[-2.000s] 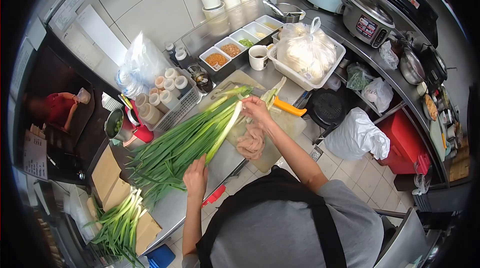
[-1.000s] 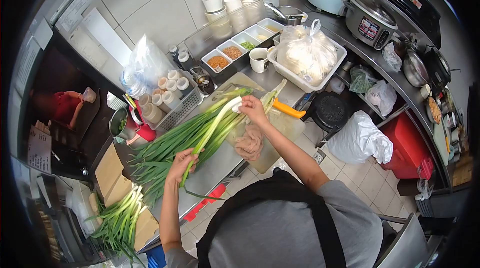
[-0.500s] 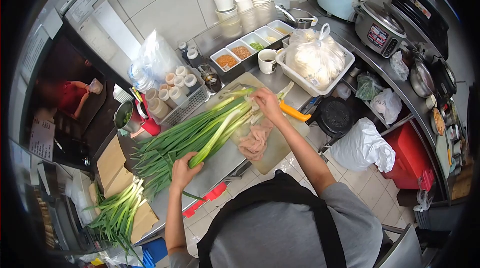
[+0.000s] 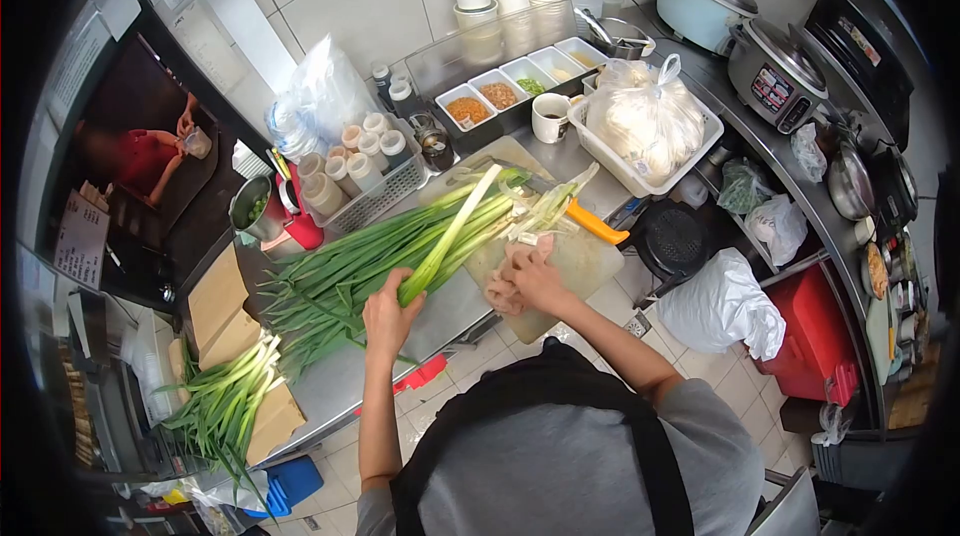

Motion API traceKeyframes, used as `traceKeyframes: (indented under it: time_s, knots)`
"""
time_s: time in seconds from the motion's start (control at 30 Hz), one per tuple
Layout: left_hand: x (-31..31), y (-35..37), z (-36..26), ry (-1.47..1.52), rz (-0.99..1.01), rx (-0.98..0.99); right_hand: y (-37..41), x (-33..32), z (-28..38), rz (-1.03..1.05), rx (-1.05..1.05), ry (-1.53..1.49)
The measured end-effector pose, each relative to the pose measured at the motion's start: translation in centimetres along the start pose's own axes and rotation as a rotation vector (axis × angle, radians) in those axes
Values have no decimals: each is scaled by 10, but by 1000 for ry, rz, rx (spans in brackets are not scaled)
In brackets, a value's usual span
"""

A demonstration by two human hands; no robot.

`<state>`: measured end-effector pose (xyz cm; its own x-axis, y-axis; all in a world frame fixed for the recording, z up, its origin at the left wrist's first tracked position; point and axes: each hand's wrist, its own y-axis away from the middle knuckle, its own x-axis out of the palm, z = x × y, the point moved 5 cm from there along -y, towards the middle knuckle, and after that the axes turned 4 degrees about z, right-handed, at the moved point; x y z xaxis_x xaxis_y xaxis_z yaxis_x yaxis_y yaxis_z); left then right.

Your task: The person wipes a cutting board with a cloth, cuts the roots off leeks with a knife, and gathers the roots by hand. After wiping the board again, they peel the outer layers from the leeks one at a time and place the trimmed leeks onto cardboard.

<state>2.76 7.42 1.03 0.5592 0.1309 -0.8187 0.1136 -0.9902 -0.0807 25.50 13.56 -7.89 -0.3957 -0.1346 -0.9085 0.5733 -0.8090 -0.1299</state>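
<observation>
My left hand [image 4: 390,316] is closed around a green onion [image 4: 462,224], whose pale end points up and to the right over the pile. The large heap of green onions [image 4: 340,276] lies across the steel counter and the cutting board [image 4: 585,281]. On the board, my right hand [image 4: 535,278] grips a crumpled pinkish cloth [image 4: 500,294], its fingers bent into the folds. A knife with a yellow-orange handle [image 4: 597,223] rests at the board's right side, its blade hidden by onion ends and peeled scraps.
More green onions [image 4: 235,391] lie on cardboard [image 4: 222,301] at the left. Behind stand a basket of squeeze bottles [image 4: 375,191], topping trays [image 4: 497,96], a mug [image 4: 550,118] and a white basket [image 4: 715,131] holding a bagged item. Another person [image 4: 150,161] is beyond the opening.
My right hand has moved from the onions' white ends down onto the cloth. The green onion in my left hand has swung upward, its pale end now raised above the pile.
</observation>
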Motion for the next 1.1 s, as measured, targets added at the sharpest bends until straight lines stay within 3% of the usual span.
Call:
traceKeyframes:
  time_s: [0.07, 0.17, 0.27, 0.37, 0.47, 0.6, 0.63, 0.73, 0.8, 0.9, 1.0, 1.07, 1.1]
  knots:
    - [7, -4, -5, -83, -13, 15, 1, -4, -7, -101, -94, -77]
    - [26, -6, -19, -192, -43, 82, -15, -40, 2, -171, 40, -616]
    - [55, -8, -35, -218, -35, 178, -17, -50, 51, -468, -200, -511]
    - [52, -1, -52, -170, -43, 157, -30, -33, 46, -522, -210, -572]
    - [42, 13, -48, -142, -115, 206, -40, -41, 12, -532, 30, -692]
    - [48, 8, -45, -205, -89, 161, -26, -32, 72, -418, -197, -551]
    - [48, 9, -43, -225, -93, 168, -27, -31, 69, -370, -198, -668]
    - [37, 23, -39, -232, -102, 162, -46, -23, 20, -500, -66, -542]
    - [28, 26, -32, -193, -123, 168, -47, -33, -26, -725, 116, -519]
    - [19, 26, -22, -93, -137, 147, -43, -7, -43, -594, 276, -1487]
    - [24, 7, -23, 97, -56, 20, -29, 5, -26, -263, 414, -2286]
    - [34, -3, -17, 329, 69, -164, -19, -3, -13, -155, 295, -2427]
    - [36, -8, -19, 350, 62, -117, -16, -7, -7, -97, 234, -2493]
